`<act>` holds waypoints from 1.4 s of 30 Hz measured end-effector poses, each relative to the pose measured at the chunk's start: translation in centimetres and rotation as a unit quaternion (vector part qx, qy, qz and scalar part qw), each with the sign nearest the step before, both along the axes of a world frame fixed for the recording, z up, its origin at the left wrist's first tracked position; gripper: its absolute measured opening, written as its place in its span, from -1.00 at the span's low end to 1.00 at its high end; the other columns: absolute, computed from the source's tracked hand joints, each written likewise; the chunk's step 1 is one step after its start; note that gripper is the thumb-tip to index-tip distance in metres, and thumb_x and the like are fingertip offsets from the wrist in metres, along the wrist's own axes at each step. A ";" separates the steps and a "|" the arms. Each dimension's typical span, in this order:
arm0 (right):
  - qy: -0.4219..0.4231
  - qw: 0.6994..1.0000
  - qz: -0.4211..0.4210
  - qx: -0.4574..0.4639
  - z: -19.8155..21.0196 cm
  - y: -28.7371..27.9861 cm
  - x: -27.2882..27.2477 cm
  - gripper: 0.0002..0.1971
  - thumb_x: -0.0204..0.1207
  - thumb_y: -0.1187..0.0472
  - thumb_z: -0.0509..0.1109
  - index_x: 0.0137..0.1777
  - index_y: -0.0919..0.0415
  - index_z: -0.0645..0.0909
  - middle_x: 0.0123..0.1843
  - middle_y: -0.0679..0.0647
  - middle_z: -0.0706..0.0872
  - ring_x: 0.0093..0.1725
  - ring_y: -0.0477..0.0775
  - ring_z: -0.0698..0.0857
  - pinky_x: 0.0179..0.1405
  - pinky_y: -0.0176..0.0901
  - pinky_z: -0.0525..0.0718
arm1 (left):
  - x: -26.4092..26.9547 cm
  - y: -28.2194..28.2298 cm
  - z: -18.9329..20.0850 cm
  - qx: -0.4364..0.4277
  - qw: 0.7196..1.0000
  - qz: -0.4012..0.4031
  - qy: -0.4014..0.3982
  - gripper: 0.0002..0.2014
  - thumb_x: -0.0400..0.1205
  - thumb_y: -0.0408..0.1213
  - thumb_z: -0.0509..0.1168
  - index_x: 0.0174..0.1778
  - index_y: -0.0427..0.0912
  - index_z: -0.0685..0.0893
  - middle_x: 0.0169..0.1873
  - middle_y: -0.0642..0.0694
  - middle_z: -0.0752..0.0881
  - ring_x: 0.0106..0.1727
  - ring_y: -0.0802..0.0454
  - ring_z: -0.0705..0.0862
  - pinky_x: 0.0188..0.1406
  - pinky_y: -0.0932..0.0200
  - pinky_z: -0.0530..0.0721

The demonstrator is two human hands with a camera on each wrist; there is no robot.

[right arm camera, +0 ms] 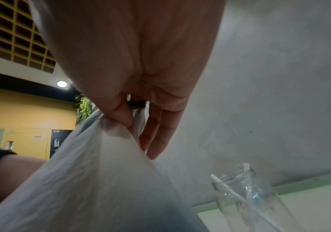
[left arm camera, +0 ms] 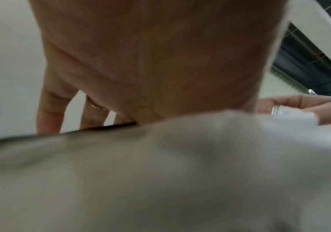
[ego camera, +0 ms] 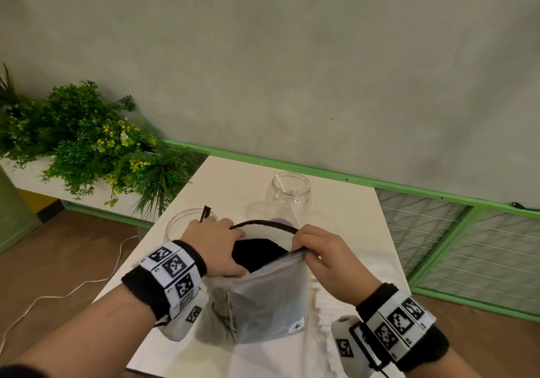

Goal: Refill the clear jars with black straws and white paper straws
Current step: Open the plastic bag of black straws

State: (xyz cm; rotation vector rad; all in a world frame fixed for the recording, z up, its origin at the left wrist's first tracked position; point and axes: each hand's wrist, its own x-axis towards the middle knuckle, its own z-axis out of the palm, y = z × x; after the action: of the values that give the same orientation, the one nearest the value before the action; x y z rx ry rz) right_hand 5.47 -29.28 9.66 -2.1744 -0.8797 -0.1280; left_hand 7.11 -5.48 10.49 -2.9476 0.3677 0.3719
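A translucent plastic bag (ego camera: 263, 298) stands upright on the white table (ego camera: 344, 231), its mouth held wide, with black straws (ego camera: 257, 253) dark inside. My left hand (ego camera: 239, 253) grips the left side of the mouth, thumb on the near wall and fingers (left arm camera: 49, 116) past the far rim. My right hand (ego camera: 298, 249) pinches the right rim (right arm camera: 129, 124) of the bag (right arm camera: 101, 180). A clear jar (ego camera: 184, 225) with a few black straws (ego camera: 206, 212) stands just behind my left hand. Farther back, a second clear jar (ego camera: 290, 188) (right arm camera: 246, 196) holds a white paper straw (right arm camera: 230, 190).
A white planter of green plants (ego camera: 87, 150) stands off the table's left. A green metal rail with wire mesh (ego camera: 423, 202) runs behind and to the right. A white cable (ego camera: 73, 287) trails over the wooden floor on the left.
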 end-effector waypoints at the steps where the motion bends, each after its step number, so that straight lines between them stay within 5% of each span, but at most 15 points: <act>1: 0.009 1.000 -0.010 0.014 0.0 0.1 -0.2 -0.78 0.39 0.53 0.16 -0.19 0.29 0.59 -0.17 -0.04 0.59 -0.11 -0.30 0.54 -0.11 -0.49 0.40 | 0.1 0.0 -0.3 -0.023 1.000 0.015 -0.008 -0.22 0.41 0.34 0.26 0.56 0.15 0.33 0.42 0.00 0.51 0.37 -0.09 0.52 0.27 -0.06 0.56; 5: 0.029 0.993 -0.058 0.102 0.7 0.6 -0.9 -0.78 0.39 0.46 0.19 -0.21 0.17 0.61 -0.21 -0.13 0.60 -0.19 -0.25 0.56 -0.23 -0.48 0.39 | 0.0 0.5 -1.0 -0.136 0.987 0.055 -0.065 -0.34 0.57 0.18 0.26 0.56 0.00 0.36 0.38 0.02 0.57 0.30 -0.02 0.61 0.18 0.02 0.64; 9: -0.035 0.981 -0.072 0.177 2.8 2.3 -1.3 -0.84 0.40 0.31 0.18 -0.21 0.21 0.62 -0.22 -0.02 0.62 -0.21 -0.08 0.57 -0.23 -0.40 0.45 | -0.7 1.8 -0.4 -0.265 0.947 0.064 -0.171 -0.69 0.64 -0.06 0.25 0.30 0.06 0.61 0.26 0.13 0.66 0.10 0.04 0.69 0.03 0.12 0.63; 14: -0.041 0.994 -0.089 0.057 3.3 2.4 -0.6 -0.71 0.37 0.12 0.05 -0.19 0.17 0.60 -0.29 -0.22 0.54 -0.22 -0.26 0.52 -0.19 -0.48 0.40 | -0.9 4.1 0.2 -0.312 0.931 0.058 -0.182 -0.79 0.68 -0.18 0.27 0.15 0.14 0.74 0.08 0.12 0.75 -0.01 0.09 0.69 -0.10 0.20 0.55; 19: -0.028 0.996 -0.084 0.014 3.0 1.7 -1.3 -0.62 0.44 0.03 0.02 -0.22 0.25 0.61 -0.29 -0.01 0.56 -0.24 -0.10 0.52 -0.20 -0.28 0.47 | -1.4 4.5 -0.3 -0.337 0.921 0.054 -0.188 -0.76 0.66 -0.14 0.30 0.21 0.14 0.73 0.09 0.14 0.74 -0.16 0.24 0.63 -0.10 0.24 0.49; 23: -0.036 0.985 -0.097 -0.139 3.4 1.1 -1.3 -0.57 0.63 -0.09 0.15 -0.47 0.00 0.33 -0.53 -0.05 0.37 -0.44 -0.04 0.41 -0.38 -0.11 0.38 | -1.7 4.4 -0.5 -0.335 0.931 0.046 -0.139 -0.57 0.60 -0.16 0.37 0.40 0.17 0.57 0.16 0.12 0.70 0.19 0.11 0.64 0.13 0.20 0.54; 27: -0.077 0.967 -0.045 -0.237 3.4 1.3 -1.8 -0.96 0.54 0.17 0.41 -0.05 0.06 0.62 -0.32 -0.26 0.41 -0.29 -0.15 0.39 -0.24 -0.25 0.37 | -1.9 4.2 -0.1 -0.296 0.949 0.034 -0.104 -0.34 0.57 -0.14 0.40 0.58 0.18 0.32 0.22 0.06 0.64 0.21 0.05 0.60 0.09 0.19 0.53; 30: -0.053 0.975 -0.016 -0.217 3.2 1.5 -2.4 -0.72 0.49 0.39 0.38 0.13 0.07 0.59 0.14 -0.11 0.36 -0.22 -0.32 0.45 -0.28 -0.51 0.34 | -1.9 4.5 -0.1 -0.301 0.946 0.028 -0.119 -0.30 0.57 -0.12 0.39 0.60 0.24 0.24 0.11 0.07 0.68 0.14 0.05 0.61 0.08 0.14 0.57; 33: -0.017 0.964 -0.069 -0.254 2.9 1.5 -2.1 -0.62 0.52 0.43 0.26 0.20 -0.02 0.61 0.36 -0.16 0.26 -0.28 -0.19 0.49 -0.27 -0.42 0.32 | -2.1 4.6 -0.1 -0.333 0.930 0.017 -0.155 -0.39 0.61 -0.16 0.36 0.56 0.27 0.32 0.09 0.12 0.70 0.11 0.08 0.64 0.03 0.17 0.56; 35: 0.035 0.951 -0.084 -0.296 2.8 1.7 -1.3 -0.57 0.49 0.44 0.17 0.15 -0.01 0.69 0.26 -0.16 0.54 -0.08 -0.03 0.62 -0.15 -0.30 0.40 | -2.3 4.3 0.1 -0.339 0.924 0.009 -0.174 -0.45 0.64 -0.21 0.32 0.52 0.28 0.38 0.07 0.19 0.67 -0.04 0.14 0.62 -0.13 0.25 0.49; 37: 0.074 0.969 -0.089 -0.220 2.8 2.0 -0.8 -0.61 0.46 0.39 0.12 -0.03 0.03 0.74 0.00 -0.13 0.70 -0.08 -0.23 0.64 -0.12 -0.29 0.49 | -2.6 4.3 0.5 -0.344 0.919 0.003 -0.195 -0.49 0.66 -0.27 0.28 0.48 0.28 0.42 0.04 0.29 0.64 -0.17 0.23 0.63 -0.25 0.30 0.45; 40: 0.079 0.991 -0.076 -0.083 2.9 2.2 -1.2 -0.63 0.52 0.51 0.12 -0.18 0.12 0.69 -0.26 -0.25 0.54 -0.17 -0.64 0.46 -0.19 -0.56 0.39 | -3.0 5.1 1.0 -0.366 0.901 -0.001 -0.233 -0.55 0.66 -0.40 0.24 0.38 0.18 0.58 0.01 0.30 0.65 -0.32 0.31 0.60 -0.41 0.34 0.45; 42: 0.064 0.989 -0.083 -0.109 2.2 1.9 -1.2 -0.68 0.58 0.51 0.14 -0.15 0.21 0.69 -0.24 -0.32 0.44 -0.21 -0.64 0.43 -0.21 -0.55 0.36 | -3.1 5.8 0.9 -0.371 0.896 0.000 -0.243 -0.59 0.66 -0.46 0.20 0.26 0.11 0.71 0.02 0.25 0.69 -0.19 0.27 0.66 -0.26 0.18 0.63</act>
State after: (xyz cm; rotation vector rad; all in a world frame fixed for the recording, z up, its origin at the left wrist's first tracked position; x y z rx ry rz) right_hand 4.29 -27.34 11.83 -2.4289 -0.6661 0.0273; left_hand 3.98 0.28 11.43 -3.5864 0.5257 -0.6605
